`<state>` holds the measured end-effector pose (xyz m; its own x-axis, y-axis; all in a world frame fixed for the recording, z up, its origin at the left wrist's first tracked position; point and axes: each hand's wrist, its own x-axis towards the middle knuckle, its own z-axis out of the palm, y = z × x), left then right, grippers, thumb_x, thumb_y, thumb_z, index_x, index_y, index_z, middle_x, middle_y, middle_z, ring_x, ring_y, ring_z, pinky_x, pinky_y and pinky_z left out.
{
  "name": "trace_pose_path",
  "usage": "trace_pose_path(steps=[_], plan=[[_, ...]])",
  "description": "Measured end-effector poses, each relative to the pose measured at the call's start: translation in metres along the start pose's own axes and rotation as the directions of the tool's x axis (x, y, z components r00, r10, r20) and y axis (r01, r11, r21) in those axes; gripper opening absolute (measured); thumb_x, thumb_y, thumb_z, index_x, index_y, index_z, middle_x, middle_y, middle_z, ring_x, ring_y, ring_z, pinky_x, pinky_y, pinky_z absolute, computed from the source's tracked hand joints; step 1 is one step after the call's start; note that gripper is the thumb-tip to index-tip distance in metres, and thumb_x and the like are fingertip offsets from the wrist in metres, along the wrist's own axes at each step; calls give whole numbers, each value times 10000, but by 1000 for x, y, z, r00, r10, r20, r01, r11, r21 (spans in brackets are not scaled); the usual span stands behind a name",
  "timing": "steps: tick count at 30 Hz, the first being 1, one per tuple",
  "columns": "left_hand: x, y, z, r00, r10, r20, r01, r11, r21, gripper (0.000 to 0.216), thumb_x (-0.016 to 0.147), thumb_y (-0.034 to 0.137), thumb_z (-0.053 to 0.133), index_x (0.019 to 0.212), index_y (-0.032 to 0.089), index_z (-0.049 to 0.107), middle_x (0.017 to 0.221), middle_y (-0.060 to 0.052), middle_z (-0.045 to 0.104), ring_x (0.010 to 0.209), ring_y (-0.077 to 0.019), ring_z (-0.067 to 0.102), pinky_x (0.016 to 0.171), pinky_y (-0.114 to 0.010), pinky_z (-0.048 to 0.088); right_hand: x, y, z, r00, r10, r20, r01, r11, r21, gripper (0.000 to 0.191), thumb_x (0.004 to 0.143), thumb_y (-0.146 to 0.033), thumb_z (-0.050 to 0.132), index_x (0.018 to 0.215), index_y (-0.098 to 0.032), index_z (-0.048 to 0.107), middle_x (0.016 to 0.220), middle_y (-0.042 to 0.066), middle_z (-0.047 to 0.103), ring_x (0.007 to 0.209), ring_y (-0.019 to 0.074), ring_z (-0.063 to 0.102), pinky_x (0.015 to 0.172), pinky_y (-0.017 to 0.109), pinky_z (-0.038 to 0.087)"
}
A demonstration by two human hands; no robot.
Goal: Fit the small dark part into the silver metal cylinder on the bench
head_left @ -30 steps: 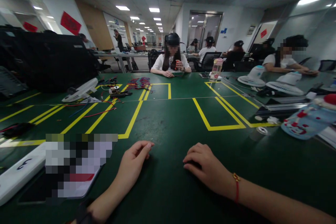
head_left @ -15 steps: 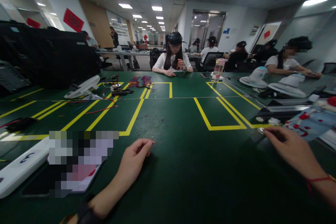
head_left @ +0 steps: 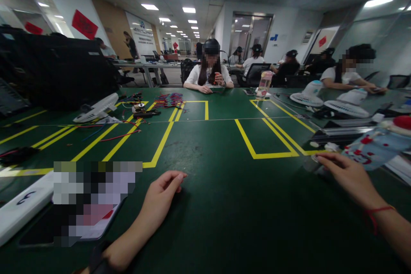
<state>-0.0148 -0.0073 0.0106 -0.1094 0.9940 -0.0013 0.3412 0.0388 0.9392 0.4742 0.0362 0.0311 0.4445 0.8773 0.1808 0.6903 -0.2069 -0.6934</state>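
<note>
My left hand (head_left: 164, 193) rests on the green table (head_left: 224, 205), thumb pressed to the curled fingers. What it holds, if anything, is hidden. Over on the right, my right hand (head_left: 348, 176) reaches forward with thumb and fingertips pinched. A pale speck shows at those fingertips, too small to name. Just beside them stands a small see-through container (head_left: 311, 164), blurred; I cannot tell whether the fingers touch it. Behind the right hand is a light blue bag or pouch (head_left: 369, 147) with a red-and-white pattern.
A white bar marked 3 (head_left: 24, 205) and a pixelated flat item (head_left: 96, 222) lie left. Bundled wires (head_left: 168, 100), white fans (head_left: 306, 98) and a pink-lidded bottle (head_left: 265, 85) are farther back. Across the table sits a person (head_left: 208, 72) wearing a headset.
The view has shifted slightly. A white round bit at my right fingertips, plain before, is now barely visible beside the see-through container. My left hand keeps its closed pose.
</note>
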Motion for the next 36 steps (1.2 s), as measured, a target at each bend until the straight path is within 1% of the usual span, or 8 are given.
trace_pose_path(steps=[3,7,13,18,23,26,30,36], plan=[[0,0,0,1000,5,-3,-5,1000,2,311,805,453,540,913,188,661,770,-2,653,669,-159,567,630,-240,426,-6,-4,1,999,36,-13,-34,987,157,426,713,-446,600,1057,-198,634,1057,115,642,884,208,617,711,315,453],[0,0,-1,1000,0,4,0,1000,4,312,813,459,534,921,191,654,787,-1,657,675,-155,568,633,-234,424,-10,-4,2,1000,2,15,-3,998,57,424,681,-484,639,989,-193,629,971,143,656,853,228,635,689,341,472],[-2,2,0,1000,-5,-5,5,1000,24,319,796,467,545,903,194,670,743,-2,656,670,-168,575,618,-239,427,-19,3,21,965,-240,-101,245,969,33,451,653,-426,695,1016,-187,579,1011,128,642,849,220,642,754,359,519],[-3,5,-1,1000,13,5,-13,999,45,318,798,471,535,881,195,671,702,7,631,663,-171,568,625,-246,420,-74,-55,58,821,-567,70,531,803,271,394,709,-310,676,1064,-210,539,1127,69,581,991,181,595,865,347,516],[-5,4,-3,1000,10,13,-10,998,56,324,816,476,517,903,194,651,662,19,592,671,-171,559,639,-254,406,-134,-126,98,612,-729,307,550,670,498,292,740,-207,639,1002,-227,513,1105,43,574,981,140,576,866,310,502],[-4,1,-4,1000,-2,29,0,998,63,327,833,474,497,920,195,642,668,18,582,677,-172,556,639,-259,405,-147,-140,112,559,-748,358,531,654,539,306,736,-164,627,1008,-231,505,1097,28,569,992,126,557,879,294,479],[-3,1,-1,996,46,73,-52,995,83,302,852,444,481,919,201,646,788,-11,608,716,-174,560,674,-276,422,-149,-136,118,562,-722,404,478,682,553,346,741,-146,612,1052,-235,488,1130,25,550,1027,123,536,909,297,453],[-15,24,20,938,262,229,-299,944,144,241,869,343,482,1007,263,663,1009,-46,590,949,-202,547,853,-332,421,-153,-132,122,647,-600,471,282,762,583,524,695,-167,663,1144,-230,402,1089,29,560,987,128,564,904,306,460]])
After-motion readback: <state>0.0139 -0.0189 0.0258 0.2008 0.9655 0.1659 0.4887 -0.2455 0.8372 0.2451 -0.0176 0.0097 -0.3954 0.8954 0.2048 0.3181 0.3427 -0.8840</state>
